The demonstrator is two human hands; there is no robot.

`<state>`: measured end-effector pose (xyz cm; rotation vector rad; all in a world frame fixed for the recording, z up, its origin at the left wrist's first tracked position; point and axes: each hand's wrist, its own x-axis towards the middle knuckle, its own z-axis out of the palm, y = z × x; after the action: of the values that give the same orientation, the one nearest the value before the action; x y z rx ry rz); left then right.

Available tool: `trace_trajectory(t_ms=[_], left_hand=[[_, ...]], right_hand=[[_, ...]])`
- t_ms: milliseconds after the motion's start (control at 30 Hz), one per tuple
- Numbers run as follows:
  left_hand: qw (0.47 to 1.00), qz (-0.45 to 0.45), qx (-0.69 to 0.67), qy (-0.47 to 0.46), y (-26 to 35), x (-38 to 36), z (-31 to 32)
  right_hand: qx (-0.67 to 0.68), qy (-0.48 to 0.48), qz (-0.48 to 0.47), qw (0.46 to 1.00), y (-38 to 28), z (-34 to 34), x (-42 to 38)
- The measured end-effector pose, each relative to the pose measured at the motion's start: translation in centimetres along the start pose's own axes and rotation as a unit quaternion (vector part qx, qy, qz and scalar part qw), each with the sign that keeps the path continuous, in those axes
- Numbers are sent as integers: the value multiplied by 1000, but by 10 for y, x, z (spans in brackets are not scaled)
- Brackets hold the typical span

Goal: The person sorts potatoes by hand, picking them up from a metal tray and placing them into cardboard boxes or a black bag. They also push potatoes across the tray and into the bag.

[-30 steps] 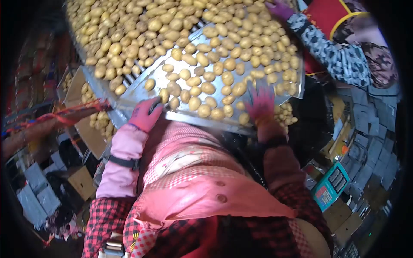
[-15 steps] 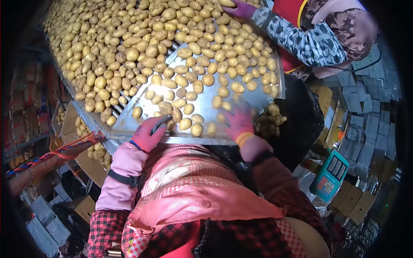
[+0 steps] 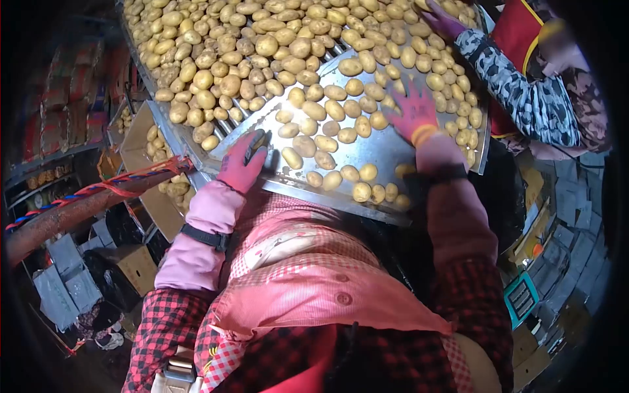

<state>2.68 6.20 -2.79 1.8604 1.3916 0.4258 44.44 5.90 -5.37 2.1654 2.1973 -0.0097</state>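
Note:
Many potatoes (image 3: 216, 52) cover the upper part of a metal sorting table, and looser ones lie on its smooth metal plate (image 3: 386, 154). My left hand (image 3: 245, 159), in a pink and grey glove, rests at the plate's lower left edge with fingers curled; a dark potato shows partly at its fingertips. My right hand (image 3: 414, 112), also in a pink glove, is spread over the right part of the plate, its fingers apart and beside several potatoes.
At the upper right another person's gloved hand (image 3: 447, 23) touches potatoes, with a camouflage sleeve (image 3: 517, 85) behind. A wrapped pole (image 3: 98, 203) and cardboard box (image 3: 141, 141) stand left. A teal scale (image 3: 521, 299) is at lower right.
The view has shifted, so the table appears further right. My right hand has moved up the plate, away from the front edge, and several potatoes now lie along that edge.

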Motion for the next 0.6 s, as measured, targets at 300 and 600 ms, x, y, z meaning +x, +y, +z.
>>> trace_trajectory(t_ms=[300, 600], left_hand=[[980, 64, 166, -90, 32, 7, 40], [955, 269, -15, -124, 78, 46, 59]], right_hand=[[114, 23, 58, 992, -36, 22, -153], [151, -41, 34, 987, -52, 8, -148]])
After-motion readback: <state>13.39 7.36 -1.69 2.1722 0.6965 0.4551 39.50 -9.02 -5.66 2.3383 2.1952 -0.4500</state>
